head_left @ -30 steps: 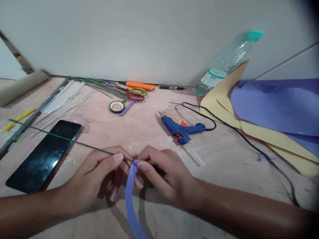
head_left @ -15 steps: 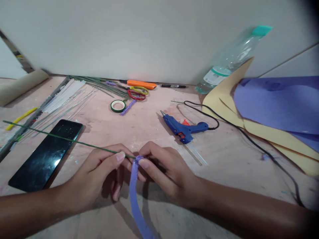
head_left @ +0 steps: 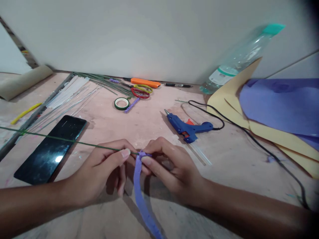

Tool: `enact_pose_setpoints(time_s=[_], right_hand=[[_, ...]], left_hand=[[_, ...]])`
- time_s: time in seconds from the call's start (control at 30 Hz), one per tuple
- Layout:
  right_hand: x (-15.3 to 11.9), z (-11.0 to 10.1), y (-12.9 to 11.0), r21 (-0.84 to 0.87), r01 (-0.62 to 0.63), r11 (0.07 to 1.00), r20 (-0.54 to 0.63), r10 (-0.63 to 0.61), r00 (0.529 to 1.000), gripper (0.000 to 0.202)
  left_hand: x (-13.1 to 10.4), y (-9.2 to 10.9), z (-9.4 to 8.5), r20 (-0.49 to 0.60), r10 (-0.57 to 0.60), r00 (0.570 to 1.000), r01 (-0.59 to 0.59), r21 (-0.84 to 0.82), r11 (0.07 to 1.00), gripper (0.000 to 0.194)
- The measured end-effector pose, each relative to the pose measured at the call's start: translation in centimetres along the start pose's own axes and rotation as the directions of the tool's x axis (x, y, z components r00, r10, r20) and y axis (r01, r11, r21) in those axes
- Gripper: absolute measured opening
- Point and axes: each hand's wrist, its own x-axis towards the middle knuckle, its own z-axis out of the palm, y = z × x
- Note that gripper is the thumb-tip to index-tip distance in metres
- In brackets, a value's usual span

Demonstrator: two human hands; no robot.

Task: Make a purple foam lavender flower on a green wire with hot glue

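My worktop (head_left: 147, 127) carries everything. Just above its near edge, my left hand (head_left: 103, 169) pinches the stem (head_left: 97, 145) between thumb and finger, other fingers curled below. My right hand (head_left: 171, 169) pinches the strip (head_left: 141, 196) at its top end, bunched around the stem's tip; the rest of the strip hangs down between my wrists.

What could go wrong, as I judge it: the long stem passes across the phone (head_left: 51, 151), and a twist of my left hand could sweep its far end into things on that side. I can't tell whether it touches the phone. If my right thumb eases off, the bunched end could loosen and slip; a sideways tug on the strip's hanging length could pull it crooked. An elbow catching the cord (head_left: 261, 143) could drag the glue gun (head_left: 189, 127) towards me.

Counting, big to small: purple sheets (head_left: 281, 106), at least two; yellow sheets (head_left: 231, 88), overlapping, so I can't be sure of the number. One bottle (head_left: 245, 54), one phone, one tube (head_left: 26, 82), one glue gun with one cord. One orange cutter (head_left: 146, 82), one pair of scissors (head_left: 133, 89), one yellow stick (head_left: 26, 113), one pen (head_left: 178, 85), one tape roll (head_left: 121, 109), one purple twist (head_left: 132, 105) just beside it. In my hands, one strip and one stem; the spare stems (head_left: 106, 85) at the back lie too tangled to count.
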Motion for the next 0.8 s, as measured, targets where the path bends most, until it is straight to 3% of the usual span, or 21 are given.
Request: enact_pose_setpoints(time_s=[0.17, 0.3, 0.5, 0.67, 0.8], right_hand=[[0.13, 0.09, -0.18, 0.169, -0.174, 0.970, 0.064, 0.165, 0.984, 0.014], [0.46, -0.26, -0.30, 0.212, -0.217, 0.953, 0.100, 0.199, 0.975, 0.020], [0.78, -0.62, -0.15, -0.007, -0.125, 0.992, 0.132, 0.125, 0.983, 0.040], [0.38, -0.43, -0.13, -0.109, 0.003, 0.994, 0.020, -0.001, 1.000, 0.017], [0.08, -0.38, -0.08, -0.191, 0.105, 0.976, -0.019, -0.111, 0.994, 0.012]], left_hand=[[0.08, 0.28, 0.24, -0.007, 0.021, 1.000, -0.021, 0.032, 0.999, 0.032], [-0.01, 0.08, 0.16, -0.002, 0.030, 1.000, -0.029, 0.050, 0.998, 0.031], [0.04, 0.06, 0.08, 0.015, 0.057, 0.998, -0.058, 0.051, 0.997, 0.032], [0.12, 0.23, 0.29, 0.007, 0.050, 0.999, -0.050, 0.000, 0.999, 0.031], [0.16, 0.09, 0.37, 0.001, 0.025, 1.000, -0.025, -0.082, 0.996, 0.027]])
